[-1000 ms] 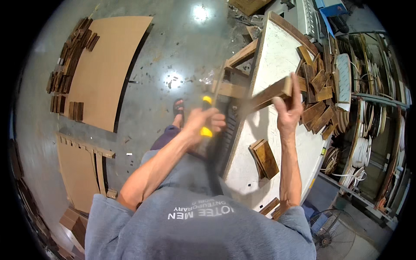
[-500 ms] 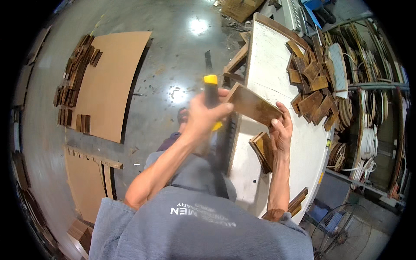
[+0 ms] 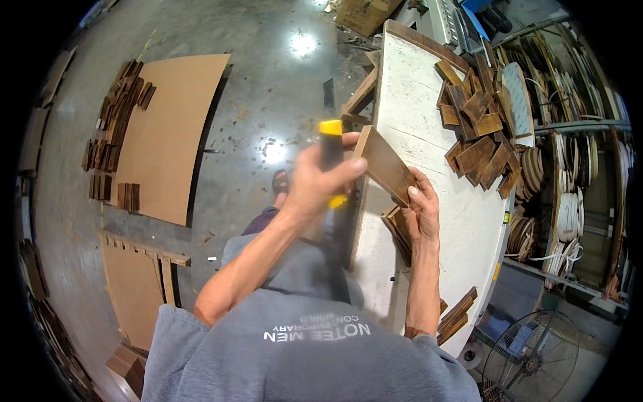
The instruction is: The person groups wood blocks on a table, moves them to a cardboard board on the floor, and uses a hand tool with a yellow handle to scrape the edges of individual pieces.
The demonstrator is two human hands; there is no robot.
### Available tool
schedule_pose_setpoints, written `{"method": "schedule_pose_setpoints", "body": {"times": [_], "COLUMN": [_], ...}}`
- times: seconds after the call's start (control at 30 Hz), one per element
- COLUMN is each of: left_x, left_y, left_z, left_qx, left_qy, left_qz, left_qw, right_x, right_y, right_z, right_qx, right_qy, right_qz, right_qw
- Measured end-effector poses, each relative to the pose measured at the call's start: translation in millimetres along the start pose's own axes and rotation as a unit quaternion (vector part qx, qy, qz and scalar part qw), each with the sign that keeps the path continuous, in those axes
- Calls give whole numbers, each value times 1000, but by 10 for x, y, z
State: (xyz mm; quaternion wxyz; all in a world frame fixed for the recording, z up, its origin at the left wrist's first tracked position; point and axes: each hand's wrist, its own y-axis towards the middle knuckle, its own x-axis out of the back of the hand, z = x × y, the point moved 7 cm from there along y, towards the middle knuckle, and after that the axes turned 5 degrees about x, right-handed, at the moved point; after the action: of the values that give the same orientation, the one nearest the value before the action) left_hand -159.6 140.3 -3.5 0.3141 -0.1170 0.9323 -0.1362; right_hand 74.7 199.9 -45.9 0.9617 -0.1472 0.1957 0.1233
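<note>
1. Brown wooden board [image 3: 387, 164]: held aslant above the white tabletop [image 3: 415, 87], spanning the gap between both hands.
2. Right hand [image 3: 423, 209]: pinches the board's lower right end between thumb and fingers, probably to steady it.
3. Left hand [image 3: 315, 179]: wrapped around a yellow-and-black tool [image 3: 331, 144], blade pointing away; its thumb meets the board's left end, seemingly supporting it without freeing the tool.
4. Beneath, a small stack of boards [image 3: 400, 231]; farther right, a loose heap of boards [image 3: 477, 127].

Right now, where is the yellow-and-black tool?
In the head view, the yellow-and-black tool is near the picture's centre, gripped in the left hand, just left of the brown board whose right end the right hand holds.
</note>
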Motion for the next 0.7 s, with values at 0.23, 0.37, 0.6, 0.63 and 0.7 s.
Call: {"method": "schedule_pose_setpoints", "body": {"times": [0.23, 0.37, 0.6, 0.63, 0.7], "left_x": [125, -126, -426, -389, -169], "left_y": [35, -22, -33, -40, -15], "left_z": [217, 515, 1021, 1065, 1163], "left_qx": [-3, 71, 192, 203, 189], "left_qy": [-13, 3, 83, 82, 121], "left_qz": [-60, -27, 34, 32, 6], "left_qw": [998, 997, 977, 975, 974], "right_x": [-119, -309, 567, 687, 898], "right_y": [-298, -632, -1018, -1051, -1081], "right_z": [323, 567, 467, 425, 282], "right_qx": [192, 205, 115, 111, 93], "right_qy": [-569, -667, -651, -666, -680], "right_qz": [67, 72, -13, -18, -19], "right_qw": [797, 713, 750, 737, 727]}}
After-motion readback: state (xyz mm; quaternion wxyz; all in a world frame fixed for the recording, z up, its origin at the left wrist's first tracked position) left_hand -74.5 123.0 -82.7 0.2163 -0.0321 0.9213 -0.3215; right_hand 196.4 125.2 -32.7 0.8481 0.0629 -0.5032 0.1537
